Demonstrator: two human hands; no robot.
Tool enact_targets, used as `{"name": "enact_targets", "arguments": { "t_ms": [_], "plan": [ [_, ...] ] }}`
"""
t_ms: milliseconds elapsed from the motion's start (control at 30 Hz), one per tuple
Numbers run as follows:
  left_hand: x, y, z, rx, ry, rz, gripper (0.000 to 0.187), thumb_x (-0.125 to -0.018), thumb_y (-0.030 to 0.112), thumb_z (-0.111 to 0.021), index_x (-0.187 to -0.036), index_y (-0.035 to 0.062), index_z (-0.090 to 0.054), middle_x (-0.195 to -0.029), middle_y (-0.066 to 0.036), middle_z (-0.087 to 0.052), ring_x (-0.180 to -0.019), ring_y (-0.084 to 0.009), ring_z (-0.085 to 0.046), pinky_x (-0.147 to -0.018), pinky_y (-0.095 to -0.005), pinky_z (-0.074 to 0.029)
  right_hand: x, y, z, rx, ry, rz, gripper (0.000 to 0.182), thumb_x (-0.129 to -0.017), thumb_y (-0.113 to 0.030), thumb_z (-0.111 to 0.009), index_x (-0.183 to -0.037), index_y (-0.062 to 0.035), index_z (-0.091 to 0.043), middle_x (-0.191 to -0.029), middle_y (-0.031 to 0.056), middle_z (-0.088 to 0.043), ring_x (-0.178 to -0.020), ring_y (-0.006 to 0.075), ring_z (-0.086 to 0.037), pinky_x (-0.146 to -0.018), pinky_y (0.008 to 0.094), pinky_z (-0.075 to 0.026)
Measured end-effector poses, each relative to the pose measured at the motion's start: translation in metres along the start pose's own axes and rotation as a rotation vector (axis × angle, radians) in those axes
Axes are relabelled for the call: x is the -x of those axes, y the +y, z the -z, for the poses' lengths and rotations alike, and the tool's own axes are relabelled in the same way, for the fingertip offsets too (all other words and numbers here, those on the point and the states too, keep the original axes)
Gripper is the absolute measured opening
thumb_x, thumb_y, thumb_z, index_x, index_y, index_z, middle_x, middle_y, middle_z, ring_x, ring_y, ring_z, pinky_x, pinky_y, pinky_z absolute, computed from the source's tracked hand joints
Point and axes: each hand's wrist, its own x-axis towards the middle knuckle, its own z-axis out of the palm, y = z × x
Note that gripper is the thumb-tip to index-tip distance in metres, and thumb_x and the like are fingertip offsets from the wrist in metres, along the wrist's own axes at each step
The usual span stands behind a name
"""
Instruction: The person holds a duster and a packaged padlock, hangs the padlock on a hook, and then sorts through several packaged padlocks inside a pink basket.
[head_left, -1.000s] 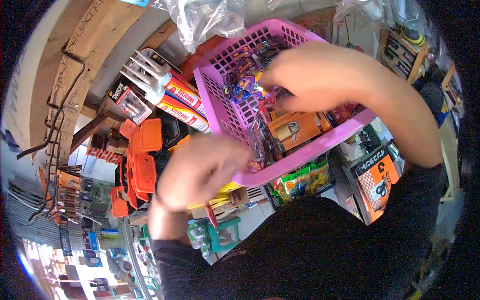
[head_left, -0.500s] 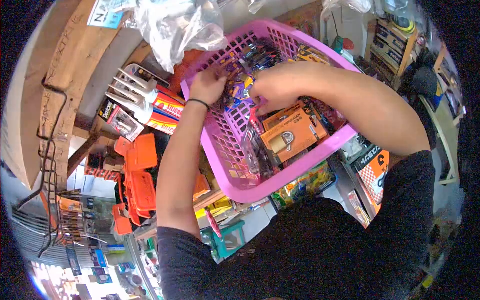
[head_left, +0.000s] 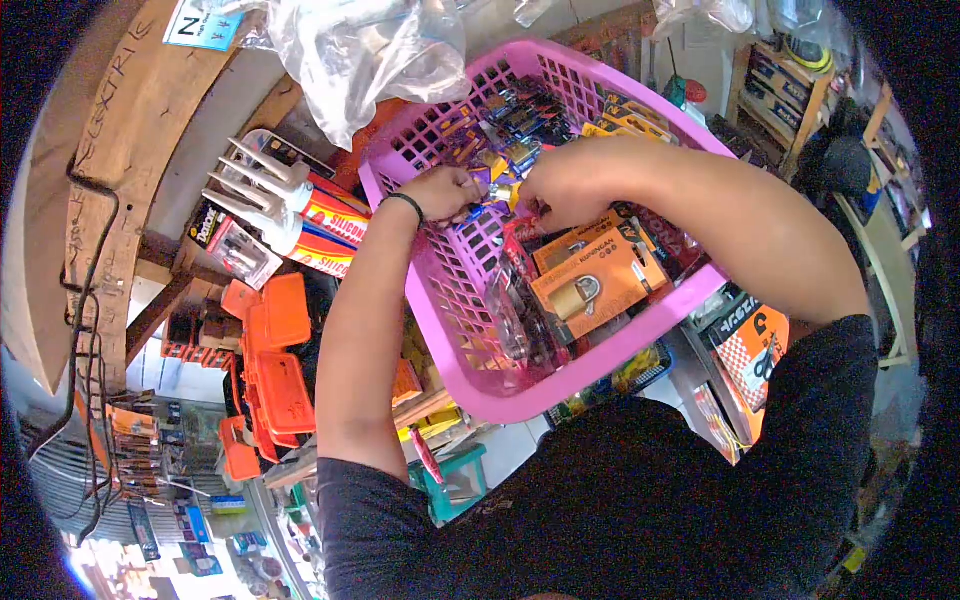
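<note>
A pink plastic basket (head_left: 500, 405) with openwork sides stands in front of me, filled with packaged goods. My left hand (head_left: 447, 193), a dark band at its wrist, reaches over the left rim with its fingers curled in. Right at its fingertips lie small purple, blue and yellow packets (head_left: 499, 192). From the other side my right hand (head_left: 568, 188) reaches in, fingers bent down and pressed together; what they grip is hidden. Below it lies an orange padlock box (head_left: 590, 285) beside clear-wrapped dark goods (head_left: 515, 320). Dark packaged items (head_left: 535, 112) fill the basket's far end.
White-nozzled silicone tubes (head_left: 270, 215) lie left of the basket, above orange plastic boxes (head_left: 280, 390). Clear plastic bags (head_left: 370, 60) hang over the far left rim. A wooden post (head_left: 140, 180) with bent metal rods (head_left: 95, 250) stands at far left.
My left hand has moved a little right and down, toward the right hand. The right hand has shifted slightly right. The basket sits slightly lower in view, and the padlock box shows more fully.
</note>
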Motion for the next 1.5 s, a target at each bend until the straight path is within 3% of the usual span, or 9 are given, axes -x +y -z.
{"name": "enact_targets", "arguments": {
  "t_ms": [33, 167, 367, 433, 533, 933, 1300, 1367, 1500],
  "plan": [
    [-0.004, -0.005, -0.001, 0.023, -0.037, -0.018, 0.035, -0.08, 0.038, -0.05, -0.066, 0.0061, -0.055, -0.053, -0.003, -0.05, -0.049, -0.0131, -0.048, -0.049, -0.0299, -0.04, -0.001, 0.001, -0.001, 0.003, -0.003, -0.002, 0.034, -0.075, -0.035, -0.054, -0.096, -0.0082, -0.058, -0.084, 0.0137, -0.06, -0.079, 0.0296, -0.057, -0.069, 0.0381, -0.044],
    [-0.011, -0.014, -0.004, -0.123, 0.018, -0.141, 0.038, -0.08, 0.04, -0.049, -0.066, 0.0055, -0.054, -0.051, -0.002, -0.047, -0.044, -0.0131, -0.043, -0.043, -0.0301, -0.036, -0.006, 0.002, -0.005, -0.002, -0.015, -0.02, 0.033, -0.075, -0.036, -0.053, -0.095, -0.0094, -0.058, -0.082, 0.0134, -0.06, -0.078, 0.0295, -0.057, -0.068, 0.0386, -0.044],
    [-0.014, -0.019, -0.001, -0.178, -0.209, -0.251, 0.031, -0.078, 0.029, -0.05, -0.059, 0.0049, -0.053, -0.047, -0.002, -0.044, -0.036, -0.0133, -0.036, -0.035, -0.0288, -0.028, -0.004, 0.0, -0.002, -0.026, 0.073, 0.03, 0.029, -0.077, -0.033, -0.052, -0.091, -0.0093, -0.059, -0.078, 0.0138, -0.06, -0.074, 0.0302, -0.057, -0.065, 0.0397, -0.044],
    [-0.002, -0.003, 0.002, -0.013, -0.271, -0.024, 0.031, -0.076, 0.023, -0.049, -0.05, 0.0064, -0.048, -0.041, -0.002, -0.039, -0.033, -0.0129, -0.033, -0.033, -0.0294, -0.024, -0.003, -0.001, -0.004, -0.063, 0.112, 0.039, 0.027, -0.077, -0.032, -0.052, -0.089, -0.0089, -0.06, -0.077, 0.0142, -0.059, -0.073, 0.0308, -0.057, -0.064, 0.0401, -0.044],
    [0.01, 0.011, 0.002, 0.153, -0.244, 0.077, 0.035, -0.076, 0.024, -0.05, -0.045, 0.0092, -0.044, -0.037, -0.001, -0.034, -0.03, -0.012, -0.029, -0.031, -0.0291, -0.021, -0.005, -0.005, -0.009, -0.007, 0.141, -0.032, 0.025, -0.077, -0.03, -0.052, -0.081, -0.0074, -0.06, -0.073, 0.015, -0.058, -0.071, 0.032, -0.057, -0.064, 0.0405, -0.044],
    [0.015, 0.016, 0.005, 0.147, -0.241, 0.106, 0.032, -0.072, 0.026, -0.051, -0.046, 0.01, -0.044, -0.04, -0.001, -0.037, -0.033, -0.012, -0.031, -0.033, -0.0276, -0.023, -0.001, -0.003, -0.006, 0.022, 0.125, 0.032, 0.024, -0.075, -0.027, -0.052, -0.073, -0.0047, -0.059, -0.07, 0.0155, -0.058, -0.069, 0.0316, -0.056, -0.062, 0.0408, -0.044],
    [0.012, 0.014, 0.003, 0.178, -0.211, 0.163, 0.033, -0.073, 0.026, -0.049, -0.046, 0.0089, -0.043, -0.04, -0.002, -0.038, -0.033, -0.0126, -0.033, -0.034, -0.0284, -0.024, -0.007, 0.004, -0.004, -0.068, 0.093, 0.04, 0.025, -0.074, -0.027, -0.054, -0.087, -0.0067, -0.061, -0.078, 0.0142, -0.06, -0.074, 0.0303, -0.057, -0.065, 0.0388, -0.044],
    [0.011, 0.011, 0.004, 0.09, -0.23, 0.134, 0.027, -0.078, 0.03, -0.045, -0.059, 0.0104, -0.047, -0.04, 0.001, -0.035, -0.033, -0.0098, -0.031, -0.034, -0.027, -0.024, -0.005, 0.003, -0.003, -0.059, 0.103, 0.028, 0.025, -0.074, -0.027, -0.055, -0.087, -0.0069, -0.061, -0.078, 0.0144, -0.06, -0.074, 0.0304, -0.057, -0.066, 0.0387, -0.044],
    [0.011, 0.013, 0.004, 0.091, -0.236, 0.145, 0.027, -0.078, 0.03, -0.046, -0.06, 0.0105, -0.048, -0.04, 0.001, -0.036, -0.033, -0.01, -0.032, -0.034, -0.0271, -0.024, -0.008, 0.006, -0.006, -0.057, 0.106, 0.011, 0.025, -0.074, -0.026, -0.055, -0.088, -0.0063, -0.061, -0.079, 0.0156, -0.06, -0.075, 0.0308, -0.057, -0.067, 0.0389, -0.045]
  ]
}}
